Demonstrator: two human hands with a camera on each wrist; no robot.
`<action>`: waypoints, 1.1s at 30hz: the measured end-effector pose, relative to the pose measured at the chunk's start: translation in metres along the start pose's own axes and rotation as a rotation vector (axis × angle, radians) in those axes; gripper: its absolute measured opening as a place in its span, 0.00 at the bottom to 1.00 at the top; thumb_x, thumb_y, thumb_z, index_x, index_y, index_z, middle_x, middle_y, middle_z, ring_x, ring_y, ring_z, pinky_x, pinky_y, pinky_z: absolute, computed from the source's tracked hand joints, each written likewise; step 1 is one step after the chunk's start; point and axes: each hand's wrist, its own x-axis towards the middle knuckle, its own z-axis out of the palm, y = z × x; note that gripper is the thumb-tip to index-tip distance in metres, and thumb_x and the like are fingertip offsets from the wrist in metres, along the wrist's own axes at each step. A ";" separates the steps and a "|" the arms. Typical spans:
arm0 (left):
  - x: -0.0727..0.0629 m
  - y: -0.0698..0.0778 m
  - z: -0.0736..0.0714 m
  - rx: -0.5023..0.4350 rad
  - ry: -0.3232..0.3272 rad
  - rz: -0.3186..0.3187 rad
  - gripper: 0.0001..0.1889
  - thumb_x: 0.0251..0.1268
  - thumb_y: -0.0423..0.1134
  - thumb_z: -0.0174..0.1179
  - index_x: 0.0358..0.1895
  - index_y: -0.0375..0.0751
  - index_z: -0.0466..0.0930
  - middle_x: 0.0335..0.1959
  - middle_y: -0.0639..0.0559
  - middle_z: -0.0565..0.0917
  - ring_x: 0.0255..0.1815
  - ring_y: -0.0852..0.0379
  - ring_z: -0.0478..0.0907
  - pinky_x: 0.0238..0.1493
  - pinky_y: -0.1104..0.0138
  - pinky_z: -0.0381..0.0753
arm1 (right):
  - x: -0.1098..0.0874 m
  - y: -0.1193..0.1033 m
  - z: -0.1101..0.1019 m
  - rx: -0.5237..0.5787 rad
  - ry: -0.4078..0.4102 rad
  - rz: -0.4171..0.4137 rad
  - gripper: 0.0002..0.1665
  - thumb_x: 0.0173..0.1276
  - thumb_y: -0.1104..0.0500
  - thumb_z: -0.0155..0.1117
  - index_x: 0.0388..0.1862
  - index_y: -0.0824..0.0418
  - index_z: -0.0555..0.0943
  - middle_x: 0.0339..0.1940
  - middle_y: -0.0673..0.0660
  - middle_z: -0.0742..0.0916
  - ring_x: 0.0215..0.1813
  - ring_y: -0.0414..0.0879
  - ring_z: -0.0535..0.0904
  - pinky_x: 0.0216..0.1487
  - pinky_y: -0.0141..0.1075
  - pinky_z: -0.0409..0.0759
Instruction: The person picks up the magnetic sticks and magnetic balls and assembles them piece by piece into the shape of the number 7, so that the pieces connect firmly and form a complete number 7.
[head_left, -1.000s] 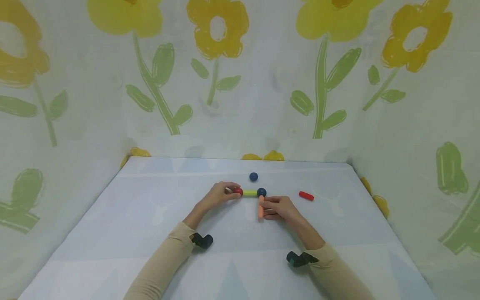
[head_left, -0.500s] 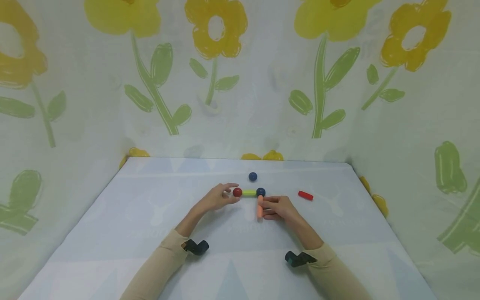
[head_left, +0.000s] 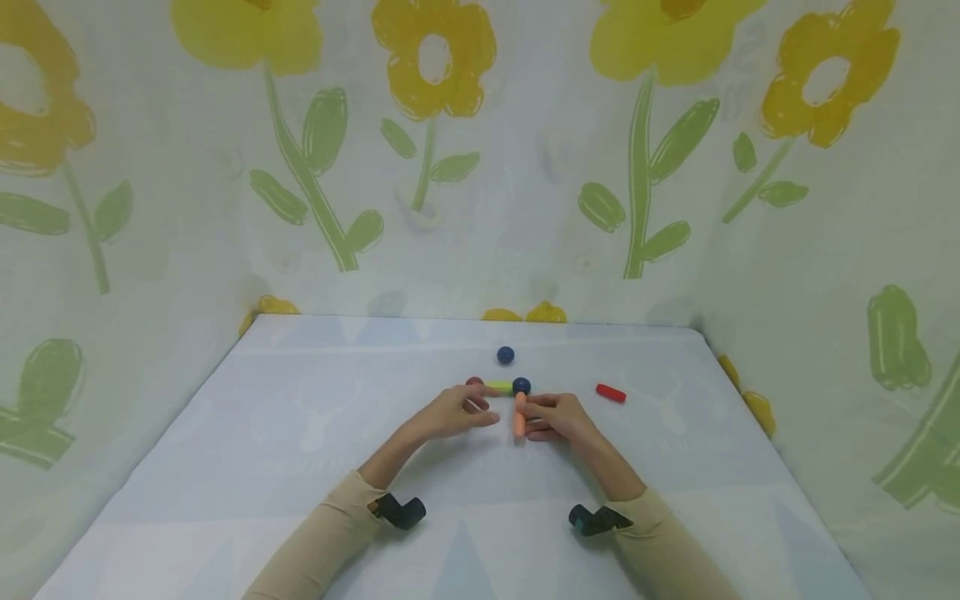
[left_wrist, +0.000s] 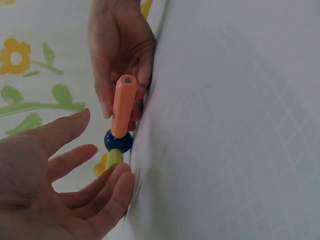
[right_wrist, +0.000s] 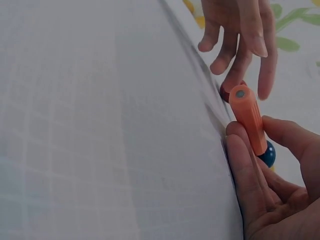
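Hands: my left hand (head_left: 453, 412) spreads loosely, gripping nothing; my right hand (head_left: 564, 416) pinches the orange rod (head_left: 520, 418).
Orange rod: far end against the blue ball (head_left: 521, 386); I judge it light, stiff, best held mid-length.
Blue ball: probably slick; I'd steady both sides.

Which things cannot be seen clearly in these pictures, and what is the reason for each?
Head view: most of the red ball, covered by the left grip.
Head view: ends of the red stick, too small for detail.
Left wrist view: part of the yellow-green stick, behind the left grip.
Right wrist view: part of the red ball, behind the orange stick.
Right wrist view: part of the right grip, cut off by the edge.
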 end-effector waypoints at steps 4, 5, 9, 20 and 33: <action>0.003 0.001 0.008 -0.048 -0.027 0.037 0.27 0.66 0.50 0.63 0.66 0.47 0.74 0.52 0.45 0.83 0.50 0.52 0.82 0.45 0.64 0.84 | -0.002 0.000 -0.001 0.011 -0.002 -0.008 0.32 0.61 0.50 0.73 0.61 0.64 0.78 0.43 0.59 0.90 0.35 0.48 0.89 0.37 0.36 0.86; 0.004 0.001 0.011 -0.056 -0.032 0.052 0.27 0.66 0.49 0.63 0.66 0.46 0.74 0.53 0.44 0.83 0.50 0.51 0.82 0.45 0.64 0.84 | -0.002 0.000 -0.001 0.014 -0.003 -0.010 0.32 0.61 0.50 0.73 0.61 0.64 0.78 0.43 0.59 0.90 0.35 0.48 0.89 0.37 0.36 0.86; 0.009 0.004 0.018 -0.080 -0.049 0.093 0.26 0.67 0.47 0.63 0.66 0.46 0.73 0.55 0.43 0.82 0.52 0.49 0.82 0.48 0.63 0.84 | -0.002 0.001 -0.001 0.024 -0.009 -0.020 0.32 0.61 0.50 0.73 0.60 0.65 0.79 0.43 0.60 0.90 0.35 0.49 0.89 0.36 0.36 0.86; 0.019 0.012 0.029 -0.236 -0.069 0.081 0.27 0.66 0.42 0.64 0.67 0.42 0.71 0.56 0.40 0.81 0.52 0.47 0.84 0.53 0.57 0.83 | 0.001 0.005 -0.002 0.001 -0.028 -0.036 0.33 0.61 0.47 0.72 0.60 0.64 0.79 0.47 0.61 0.89 0.38 0.49 0.89 0.38 0.35 0.86; 0.029 0.013 0.033 -0.266 -0.030 0.015 0.20 0.63 0.46 0.65 0.59 0.53 0.80 0.57 0.50 0.81 0.55 0.50 0.81 0.55 0.58 0.82 | -0.001 0.004 -0.003 0.008 -0.038 -0.041 0.36 0.61 0.46 0.72 0.63 0.64 0.77 0.46 0.61 0.89 0.38 0.49 0.89 0.38 0.35 0.86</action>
